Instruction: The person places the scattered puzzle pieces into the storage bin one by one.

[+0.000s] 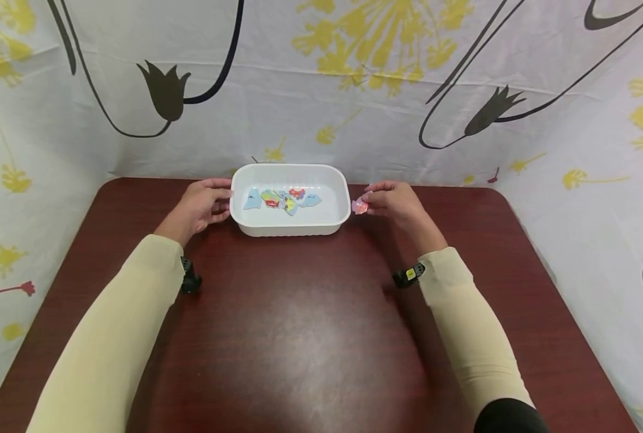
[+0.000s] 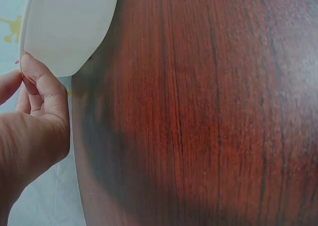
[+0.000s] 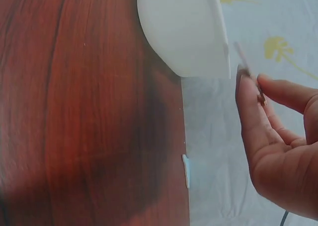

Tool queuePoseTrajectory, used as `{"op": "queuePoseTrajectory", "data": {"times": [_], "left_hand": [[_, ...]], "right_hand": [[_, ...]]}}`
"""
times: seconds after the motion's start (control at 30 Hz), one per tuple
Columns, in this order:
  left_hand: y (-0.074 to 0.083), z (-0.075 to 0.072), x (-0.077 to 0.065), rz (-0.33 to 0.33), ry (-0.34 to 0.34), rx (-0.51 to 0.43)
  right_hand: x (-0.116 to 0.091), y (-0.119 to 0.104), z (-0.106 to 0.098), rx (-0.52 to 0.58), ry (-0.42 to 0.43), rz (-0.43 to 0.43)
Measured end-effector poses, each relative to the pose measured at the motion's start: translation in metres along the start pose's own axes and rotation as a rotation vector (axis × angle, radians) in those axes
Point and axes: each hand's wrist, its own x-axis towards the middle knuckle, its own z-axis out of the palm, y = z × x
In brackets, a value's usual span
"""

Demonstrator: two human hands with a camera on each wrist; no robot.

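Observation:
A white plastic tub (image 1: 291, 230) stands at the far side of the table, with several flat, colourful cut-out pieces (image 1: 287, 203) lying on its bottom. At its left end, my left hand (image 1: 205, 204) pinches the rim between thumb and fingers; the left wrist view shows the fingertips on the tub's edge (image 2: 69, 32). Beside the tub's right end, my right hand (image 1: 394, 204) pinches a pink flat cut-out piece (image 1: 360, 207) by its edge. That piece is seen edge-on in the right wrist view, between thumb and forefinger, just off the rim.
A dark red-brown wooden table (image 1: 294, 325) extends from the tub toward me. A white cloth (image 1: 354, 132) with yellow and grey flower prints hangs behind and at both sides. A thin light-blue sliver (image 3: 186, 171) shows at the table edge below my right hand.

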Motion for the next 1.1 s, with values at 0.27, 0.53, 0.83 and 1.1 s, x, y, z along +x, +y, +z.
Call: {"op": "queuePoseTrajectory", "data": {"times": [0.27, 0.53, 0.83, 1.1], "left_hand": [[-0.002, 0.002, 0.003, -0.003, -0.004, 0.004], [-0.001, 0.002, 0.005, -0.010, -0.002, 0.007], [0.001, 0.002, 0.005, -0.005, 0.002, 0.023], [-0.001, -0.003, 0.004, -0.008, -0.004, 0.017]], "right_hand": [[0.002, -0.009, -0.002, 0.020, -0.132, 0.106], [0.002, -0.024, 0.010, -0.013, -0.250, 0.164], [0.006, -0.038, 0.038, -0.098, -0.279, 0.167], [0.013, -0.045, 0.067, -0.185, -0.270, 0.149]]}}
